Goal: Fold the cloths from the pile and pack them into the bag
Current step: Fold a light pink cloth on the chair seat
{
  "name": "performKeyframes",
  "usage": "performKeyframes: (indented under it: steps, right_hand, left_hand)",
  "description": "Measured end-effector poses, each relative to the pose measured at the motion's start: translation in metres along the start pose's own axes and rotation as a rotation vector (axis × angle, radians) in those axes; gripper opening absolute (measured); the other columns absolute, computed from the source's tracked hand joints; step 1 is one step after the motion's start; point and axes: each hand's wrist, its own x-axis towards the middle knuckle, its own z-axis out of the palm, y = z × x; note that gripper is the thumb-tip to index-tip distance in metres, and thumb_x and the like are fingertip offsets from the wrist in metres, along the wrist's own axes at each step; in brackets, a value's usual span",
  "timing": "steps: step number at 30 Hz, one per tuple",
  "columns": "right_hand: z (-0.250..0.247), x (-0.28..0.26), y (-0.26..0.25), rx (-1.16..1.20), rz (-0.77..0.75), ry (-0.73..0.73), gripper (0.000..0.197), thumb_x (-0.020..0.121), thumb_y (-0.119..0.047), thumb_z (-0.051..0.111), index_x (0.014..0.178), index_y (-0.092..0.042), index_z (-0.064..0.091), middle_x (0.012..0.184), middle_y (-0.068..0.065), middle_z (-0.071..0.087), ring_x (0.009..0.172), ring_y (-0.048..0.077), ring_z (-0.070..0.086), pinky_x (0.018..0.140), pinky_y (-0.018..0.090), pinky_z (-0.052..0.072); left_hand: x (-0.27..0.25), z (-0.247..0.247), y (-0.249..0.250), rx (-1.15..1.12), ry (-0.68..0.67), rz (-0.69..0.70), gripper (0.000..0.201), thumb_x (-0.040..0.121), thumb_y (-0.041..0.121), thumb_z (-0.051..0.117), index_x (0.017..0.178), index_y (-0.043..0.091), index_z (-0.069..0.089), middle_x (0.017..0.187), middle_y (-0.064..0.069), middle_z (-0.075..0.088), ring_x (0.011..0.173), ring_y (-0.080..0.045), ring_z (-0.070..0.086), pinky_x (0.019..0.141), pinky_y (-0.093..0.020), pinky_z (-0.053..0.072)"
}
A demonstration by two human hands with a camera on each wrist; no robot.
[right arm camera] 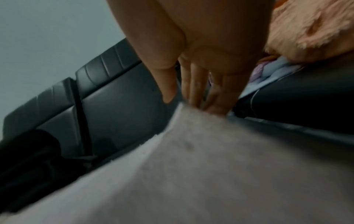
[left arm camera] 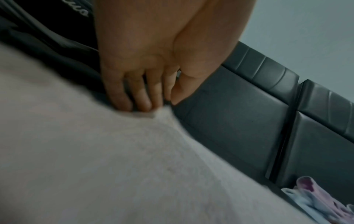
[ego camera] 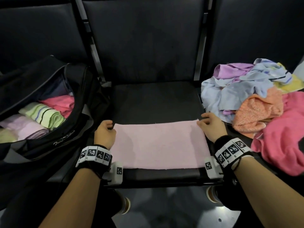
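A pale pink cloth (ego camera: 158,145) lies flat and folded on the dark seat (ego camera: 156,99) in front of me. My left hand (ego camera: 110,126) holds its far left corner, and my right hand (ego camera: 203,121) holds its far right corner. In the left wrist view the corner of the pink cloth (left arm camera: 114,166) sits between the thumb and fingers of my left hand (left arm camera: 162,106). The right wrist view shows the same for my right hand (right arm camera: 182,103) on the pink cloth (right arm camera: 229,166). The open black bag (ego camera: 49,142) stands at the left with folded cloths (ego camera: 47,114) inside. A loose pile of cloths (ego camera: 256,99) lies at the right.
Dark seat backs (ego camera: 148,38) rise behind the seat. The bag's side stands close to my left hand, and an orange cloth (ego camera: 258,111) from the pile lies just right of my right hand. Bare seat shows beyond the pink cloth.
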Motion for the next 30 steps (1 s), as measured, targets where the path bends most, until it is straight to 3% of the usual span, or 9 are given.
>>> performKeyframes:
  steps: [4,8,11,15,17,22,24,27,30]
  right_hand:
    - [-0.006,-0.021,0.015,-0.176,0.049,-0.085,0.038,0.087,-0.029,0.070,0.119,-0.012,0.063,0.090,0.001,0.067,0.098,0.026,0.062,0.082,0.027,0.038]
    - [-0.002,-0.041,0.019,-0.217,0.073,-0.143,0.024,0.085,-0.030,0.071,0.102,-0.013,0.067,0.079,-0.006,0.062,0.088,0.024,0.062,0.072,0.027,0.037]
    - [0.004,-0.048,0.016,-0.187,0.109,-0.163,0.026,0.082,-0.026,0.074,0.101,-0.014,0.063,0.090,0.001,0.062,0.087,0.022,0.057,0.074,0.027,0.039]
    - [-0.008,-0.048,0.012,-0.048,0.178,-0.190,0.014,0.080,-0.011,0.076,0.076,-0.002,0.067,0.073,0.008,0.063,0.075,0.024,0.057,0.062,0.029,0.040]
    - [-0.022,-0.049,0.012,0.072,0.216,-0.163,0.013,0.080,-0.005,0.074,0.073,0.003,0.066,0.072,0.012,0.061,0.070,0.023,0.055,0.060,0.030,0.041]
    - [-0.048,-0.057,0.001,0.201,0.264,-0.144,0.013,0.084,-0.001,0.071,0.074,-0.004,0.063,0.072,0.012,0.060,0.061,0.022,0.052,0.051,0.027,0.036]
    - [-0.050,-0.063,-0.011,0.268,0.278,-0.179,0.002,0.085,-0.001,0.069,0.086,-0.001,0.067,0.072,0.013,0.059,0.061,0.023,0.050,0.049,0.024,0.031]
    - [-0.043,-0.072,-0.039,0.458,0.261,-0.275,0.020,0.084,0.003,0.064,0.102,-0.003,0.070,0.085,0.016,0.065,0.069,0.026,0.059,0.054,0.026,0.039]
    - [-0.019,-0.087,-0.077,0.529,0.189,-0.382,0.028,0.083,0.004,0.063,0.102,-0.013,0.072,0.091,0.011,0.067,0.079,0.025,0.065,0.057,0.031,0.051]
  left_hand:
    - [-0.021,-0.007,-0.017,0.070,-0.086,-0.023,0.039,0.082,0.001,0.057,0.118,0.013,0.065,0.110,-0.010,0.067,0.102,-0.028,0.063,0.091,-0.033,0.048]
    - [-0.039,-0.010,-0.024,0.169,-0.140,0.028,0.030,0.082,0.001,0.056,0.104,0.013,0.071,0.088,-0.012,0.061,0.081,-0.028,0.061,0.067,-0.027,0.043]
    - [-0.047,-0.012,-0.025,0.205,-0.156,0.001,0.031,0.085,0.002,0.055,0.108,0.013,0.072,0.106,-0.019,0.061,0.095,-0.033,0.062,0.086,-0.033,0.049]
    - [-0.058,-0.013,-0.022,0.209,-0.169,0.000,0.029,0.086,0.004,0.055,0.105,0.012,0.075,0.119,-0.016,0.064,0.108,-0.031,0.063,0.097,-0.032,0.048]
    - [-0.064,-0.011,-0.018,0.214,-0.199,0.006,0.027,0.087,0.007,0.055,0.102,0.013,0.077,0.120,-0.011,0.067,0.113,-0.028,0.062,0.099,-0.028,0.045]
    - [-0.076,-0.003,-0.008,0.196,-0.249,0.019,0.023,0.090,0.013,0.057,0.093,0.011,0.080,0.106,-0.005,0.075,0.108,-0.026,0.066,0.090,-0.024,0.046]
    - [-0.079,-0.001,-0.003,0.187,-0.216,0.041,0.022,0.089,0.012,0.058,0.091,0.011,0.080,0.105,-0.009,0.073,0.105,-0.028,0.065,0.091,-0.026,0.048]
    - [-0.082,0.000,0.008,0.125,-0.175,0.089,0.023,0.088,0.009,0.058,0.095,0.015,0.079,0.109,-0.010,0.066,0.103,-0.027,0.062,0.093,-0.028,0.046]
    - [-0.088,-0.001,0.020,-0.035,-0.249,0.084,0.024,0.088,0.006,0.057,0.099,0.016,0.076,0.097,-0.003,0.067,0.088,-0.019,0.061,0.081,-0.029,0.048]
